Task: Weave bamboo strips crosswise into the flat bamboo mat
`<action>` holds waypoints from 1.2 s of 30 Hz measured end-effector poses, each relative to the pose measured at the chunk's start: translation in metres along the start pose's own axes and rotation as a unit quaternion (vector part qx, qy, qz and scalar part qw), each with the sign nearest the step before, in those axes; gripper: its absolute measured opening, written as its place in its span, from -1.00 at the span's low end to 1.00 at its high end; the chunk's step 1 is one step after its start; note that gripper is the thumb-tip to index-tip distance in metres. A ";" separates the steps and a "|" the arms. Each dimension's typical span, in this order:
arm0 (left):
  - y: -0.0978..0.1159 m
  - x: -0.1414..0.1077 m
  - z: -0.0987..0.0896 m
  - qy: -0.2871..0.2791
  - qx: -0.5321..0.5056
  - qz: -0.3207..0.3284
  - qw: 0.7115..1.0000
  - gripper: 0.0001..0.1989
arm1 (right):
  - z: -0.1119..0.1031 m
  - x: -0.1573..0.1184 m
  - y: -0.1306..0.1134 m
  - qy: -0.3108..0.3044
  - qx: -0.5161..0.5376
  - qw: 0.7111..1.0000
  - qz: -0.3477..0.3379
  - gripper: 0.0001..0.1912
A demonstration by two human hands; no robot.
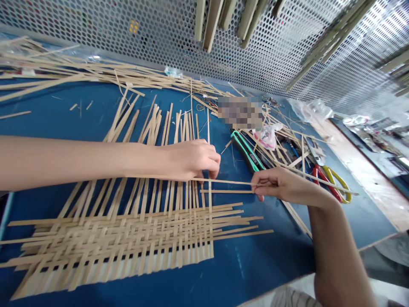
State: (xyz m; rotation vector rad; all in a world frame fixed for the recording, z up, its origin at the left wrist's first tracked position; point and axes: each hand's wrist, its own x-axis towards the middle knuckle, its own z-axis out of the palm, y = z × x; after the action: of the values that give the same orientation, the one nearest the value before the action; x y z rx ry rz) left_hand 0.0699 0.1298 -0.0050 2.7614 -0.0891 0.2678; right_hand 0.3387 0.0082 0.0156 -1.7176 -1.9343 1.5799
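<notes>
A partly woven mat of pale bamboo strips (128, 232) lies on the blue table, with long loose ends fanning out towards the back. Over these ends reaches my left hand (203, 160), its fingers closed around an upright strip (210, 200) near the mat's right side. My right hand (276, 184), to the right, pinches a thin crosswise bamboo strip (228, 182) that runs under my left hand and sticks out past my right wrist. A second, shorter strip (223, 192) also ends at my right fingers. Both crosswise strips sit apart from the woven part.
Behind my right hand lie a green and black utility knife (246, 151) and pliers with red and yellow handles (332, 183). Piles of loose strips (96, 70) and plastic bags (266, 135) line the back, below a perforated metal panel (159, 34).
</notes>
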 end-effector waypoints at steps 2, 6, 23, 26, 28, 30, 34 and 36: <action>-0.001 -0.002 0.000 0.031 0.008 0.012 0.999 -0.84 | 0.002 0.001 -0.001 -0.003 0.008 1.000 0.004 -0.81; -0.005 -0.008 -0.003 0.063 0.045 0.025 0.997 -0.89 | 0.005 0.001 -0.004 -0.008 0.010 1.000 0.027 -0.78; 0.010 -0.016 -0.017 -0.069 0.084 -0.021 0.994 -0.83 | 0.008 -0.001 -0.011 -0.017 0.001 0.999 0.048 -0.75; 0.008 -0.017 -0.014 -0.062 0.078 0.000 0.995 -0.81 | 0.008 -0.001 -0.011 -0.021 0.004 0.999 0.043 -0.74; 0.007 -0.018 -0.013 -0.062 0.066 0.003 0.996 -0.78 | 0.008 -0.002 -0.011 -0.020 0.008 0.999 0.040 -0.74; 0.005 -0.020 -0.013 -0.063 0.059 0.006 0.996 -0.76 | 0.007 -0.002 -0.010 -0.019 0.013 0.999 0.041 -0.73; 0.002 -0.024 -0.011 -0.053 0.048 0.024 0.997 -0.71 | 0.007 -0.001 -0.010 -0.018 0.001 0.999 0.043 -0.72; 0.001 -0.026 -0.011 -0.050 0.036 0.023 0.998 -0.68 | 0.007 0.000 -0.009 -0.020 -0.008 0.999 0.045 -0.72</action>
State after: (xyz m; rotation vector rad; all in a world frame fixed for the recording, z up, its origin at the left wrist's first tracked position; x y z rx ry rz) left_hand 0.0422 0.1332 0.0006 2.8458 -0.1734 0.1464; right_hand 0.3282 0.0053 0.0194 -1.8171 -1.9185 1.6444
